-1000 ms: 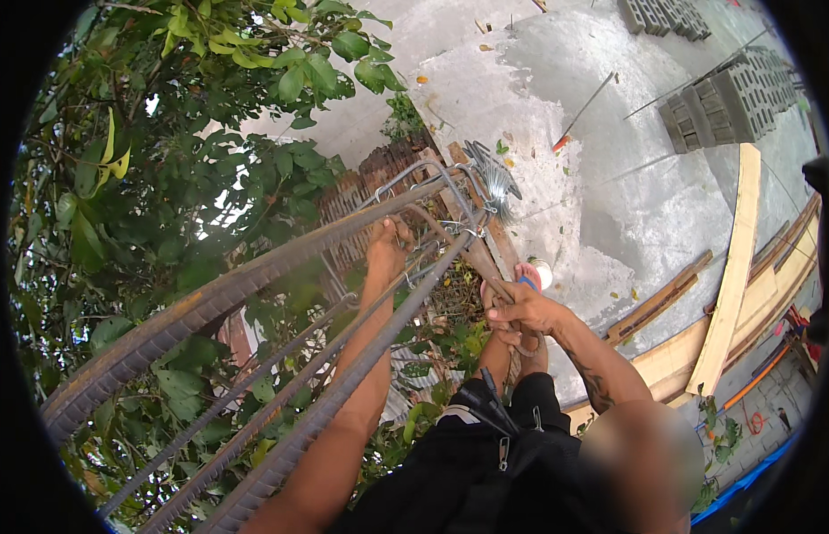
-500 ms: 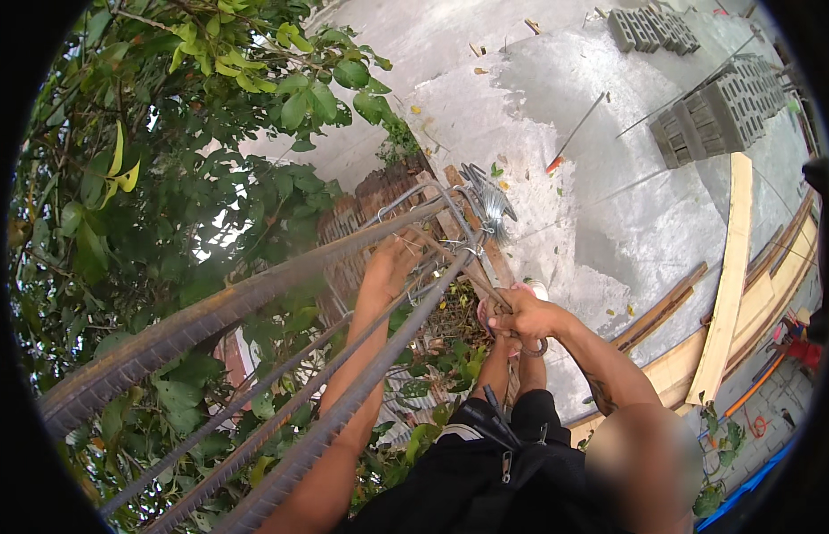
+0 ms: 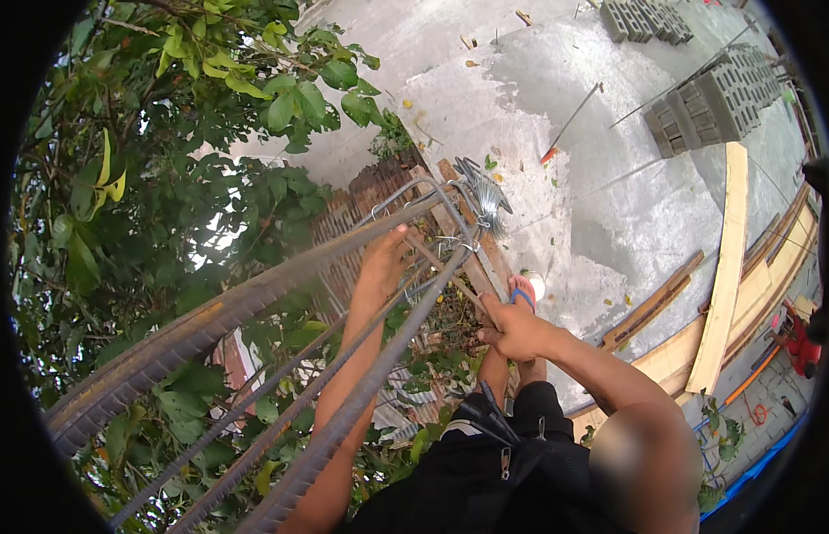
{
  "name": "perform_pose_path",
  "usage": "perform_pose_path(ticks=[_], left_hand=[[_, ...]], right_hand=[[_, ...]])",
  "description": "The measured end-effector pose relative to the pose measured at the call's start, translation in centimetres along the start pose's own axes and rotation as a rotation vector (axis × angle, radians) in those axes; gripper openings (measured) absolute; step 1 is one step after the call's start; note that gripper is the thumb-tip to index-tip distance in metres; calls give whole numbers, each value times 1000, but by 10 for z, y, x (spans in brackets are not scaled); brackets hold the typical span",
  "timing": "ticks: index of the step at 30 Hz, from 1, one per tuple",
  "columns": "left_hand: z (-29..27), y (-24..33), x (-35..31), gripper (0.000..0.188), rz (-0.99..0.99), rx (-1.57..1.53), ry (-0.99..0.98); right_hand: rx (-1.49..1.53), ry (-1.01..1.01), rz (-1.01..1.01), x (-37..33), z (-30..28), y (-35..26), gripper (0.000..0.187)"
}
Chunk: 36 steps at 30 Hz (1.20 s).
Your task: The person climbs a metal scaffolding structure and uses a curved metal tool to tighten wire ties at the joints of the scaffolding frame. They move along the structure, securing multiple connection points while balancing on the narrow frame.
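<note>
My right hand [image 3: 519,331] is closed around a thin rusty metal rod [image 3: 450,278], which slants up and left through the rebar cage. Its far end reaches the fingertips of my left hand [image 3: 385,267]. Those fingers are curled inside the cage, and what they pinch is too small to make out. A thick ribbed rebar [image 3: 245,298] passes above my left hand, and another rebar [image 3: 379,356] crosses over my left forearm. A bent steel stirrup [image 3: 450,209] joins their ends, with bits of tie wire [image 3: 469,246] twisted at its corner.
A bundle of tie wire [image 3: 490,206] hangs beside the stirrup over wooden boards [image 3: 495,258]. Leafy branches [image 3: 192,196] crowd the left. Below lies a concrete floor [image 3: 601,205] with hollow blocks [image 3: 713,102] and long planks [image 3: 724,267]. My sandalled foot [image 3: 521,289] shows beneath.
My right hand has turned over on the rod, back of the hand now up, and shifted slightly left. The rod's bent lower end is now hidden. My left hand stays about in place.
</note>
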<state>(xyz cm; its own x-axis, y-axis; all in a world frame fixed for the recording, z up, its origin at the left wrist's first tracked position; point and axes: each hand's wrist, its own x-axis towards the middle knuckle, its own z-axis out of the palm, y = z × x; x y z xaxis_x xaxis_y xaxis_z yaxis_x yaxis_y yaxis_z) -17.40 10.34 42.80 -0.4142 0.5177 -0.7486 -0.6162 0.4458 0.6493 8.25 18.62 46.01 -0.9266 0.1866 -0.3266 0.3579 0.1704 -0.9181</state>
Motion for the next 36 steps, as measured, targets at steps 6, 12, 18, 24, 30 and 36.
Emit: perform_pose_path(ticks=[6, 12, 18, 24, 30, 36], left_hand=[[-2, -3, 1, 54, 26, -140, -91], [-8, -4, 4, 64, 38, -312, -124], [-7, -9, 12, 62, 31, -136, 18], [-1, -12, 7, 61, 25, -202, -64], [-1, -14, 11, 41, 82, -409, -296], [-5, -10, 18, 30, 21, -432, -218]], right_hand=[[1259, -378, 365, -1, 1, 1, 33], [866, -228, 385, 4, 7, -15, 24], [436, -26, 209, -3, 21, -23, 16], [1180, -84, 265, 11, 2, 7, 23], [-138, -67, 185, -2, -5, -24, 33], [-224, -92, 194, 3, -13, -43, 36]])
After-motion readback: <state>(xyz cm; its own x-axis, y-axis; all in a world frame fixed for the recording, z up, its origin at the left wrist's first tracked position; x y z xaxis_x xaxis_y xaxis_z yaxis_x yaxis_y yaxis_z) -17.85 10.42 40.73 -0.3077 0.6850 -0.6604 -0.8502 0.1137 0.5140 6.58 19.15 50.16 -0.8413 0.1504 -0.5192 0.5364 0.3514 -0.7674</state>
